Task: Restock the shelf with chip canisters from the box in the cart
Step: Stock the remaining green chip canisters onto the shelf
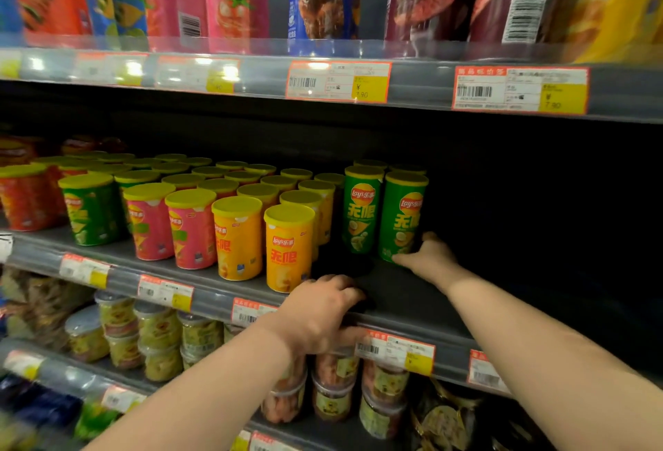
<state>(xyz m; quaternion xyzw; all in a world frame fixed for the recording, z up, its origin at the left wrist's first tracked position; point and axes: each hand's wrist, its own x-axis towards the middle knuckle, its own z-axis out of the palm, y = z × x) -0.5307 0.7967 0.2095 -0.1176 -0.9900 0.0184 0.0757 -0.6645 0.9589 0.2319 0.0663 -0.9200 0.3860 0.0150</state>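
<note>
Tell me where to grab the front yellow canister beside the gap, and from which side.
Likely best: wrap fingers round the mid-body of the front yellow canister, coming from the front and its right. It stands upright at the shelf edge; another yellow canister crowds its left, while the gap toward the green canisters leaves room.
</note>
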